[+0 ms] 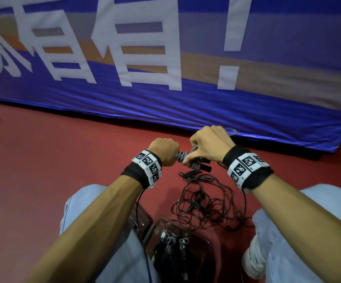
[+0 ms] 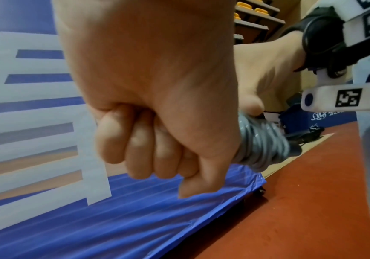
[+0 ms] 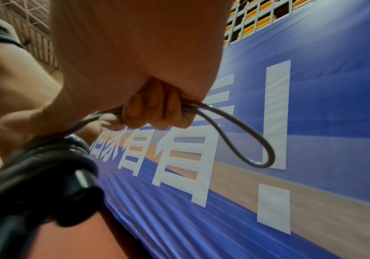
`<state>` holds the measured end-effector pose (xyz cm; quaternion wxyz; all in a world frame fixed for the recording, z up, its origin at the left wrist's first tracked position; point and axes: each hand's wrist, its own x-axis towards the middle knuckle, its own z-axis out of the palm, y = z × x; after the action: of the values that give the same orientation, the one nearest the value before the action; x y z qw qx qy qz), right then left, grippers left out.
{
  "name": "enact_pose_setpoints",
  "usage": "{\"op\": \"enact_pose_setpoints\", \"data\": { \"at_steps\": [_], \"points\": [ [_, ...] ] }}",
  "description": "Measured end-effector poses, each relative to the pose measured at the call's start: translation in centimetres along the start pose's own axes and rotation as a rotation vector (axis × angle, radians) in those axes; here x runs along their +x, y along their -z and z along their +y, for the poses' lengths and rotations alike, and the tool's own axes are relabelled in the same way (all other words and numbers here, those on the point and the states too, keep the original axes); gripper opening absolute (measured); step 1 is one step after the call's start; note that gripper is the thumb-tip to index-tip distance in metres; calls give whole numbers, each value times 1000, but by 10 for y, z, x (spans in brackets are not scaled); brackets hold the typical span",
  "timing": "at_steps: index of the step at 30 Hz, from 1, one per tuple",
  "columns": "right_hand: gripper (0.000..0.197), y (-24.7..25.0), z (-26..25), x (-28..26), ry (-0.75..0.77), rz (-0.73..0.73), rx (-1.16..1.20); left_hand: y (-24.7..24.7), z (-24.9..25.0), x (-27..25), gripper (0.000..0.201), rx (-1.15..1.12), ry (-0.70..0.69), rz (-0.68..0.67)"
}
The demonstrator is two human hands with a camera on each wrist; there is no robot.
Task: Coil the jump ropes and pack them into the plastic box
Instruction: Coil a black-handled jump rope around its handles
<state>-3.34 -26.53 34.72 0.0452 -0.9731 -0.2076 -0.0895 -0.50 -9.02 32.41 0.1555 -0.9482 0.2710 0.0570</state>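
Observation:
My left hand (image 1: 165, 152) (image 2: 157, 140) grips one end of a grey jump rope bundle (image 1: 182, 157) (image 2: 261, 143), wound in tight turns, held above the red floor. My right hand (image 1: 208, 146) (image 3: 155, 112) holds the same rope's free length, with a grey loop (image 3: 246, 140) (image 1: 231, 132) sticking out past the fingers. The bundle's black handles (image 3: 77, 189) (image 1: 205, 167) sit under the right palm. A tangle of dark ropes (image 1: 204, 207) lies on the floor between my knees. The clear plastic box (image 1: 202, 242), near my lap, holds several coiled ropes (image 1: 171, 248).
A blue banner (image 1: 186, 111) with white characters hangs along the floor just beyond my hands. My knees in light jeans (image 1: 318, 221) flank the box and the tangle. Red floor (image 1: 53, 156) stretches out to the left.

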Motion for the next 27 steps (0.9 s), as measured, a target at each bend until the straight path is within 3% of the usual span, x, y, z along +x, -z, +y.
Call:
{"op": "enact_pose_setpoints", "data": {
  "at_steps": [3, 6, 9, 16, 20, 22, 27],
  "points": [
    [76, 0, 3, -1, 3, -80, 156, 4, 2, -1, 22, 59, -120, 53],
    [67, 1, 8, -2, 5, -228, 534, 10, 9, -4, 23, 94, -224, 93],
    [65, 6, 9, -4, -24, -267, 787, 20, 16, -8, 20, 69, -291, 161],
    [85, 21, 3, -1, -91, -69, 1039, 34, 14, -19, 12, -191, -210, 551],
    [74, 27, 0, 4, -151, 13, 1125, 39, 14, -19, 5, -308, -73, 525],
    [71, 26, 1, 8, -178, 66, 1141, 38, 13, -19, 12, -377, -38, 520],
    [67, 24, 8, 16, -271, 53, 1203, 36, 13, -17, 23, -532, -38, 537]
  ]
}}
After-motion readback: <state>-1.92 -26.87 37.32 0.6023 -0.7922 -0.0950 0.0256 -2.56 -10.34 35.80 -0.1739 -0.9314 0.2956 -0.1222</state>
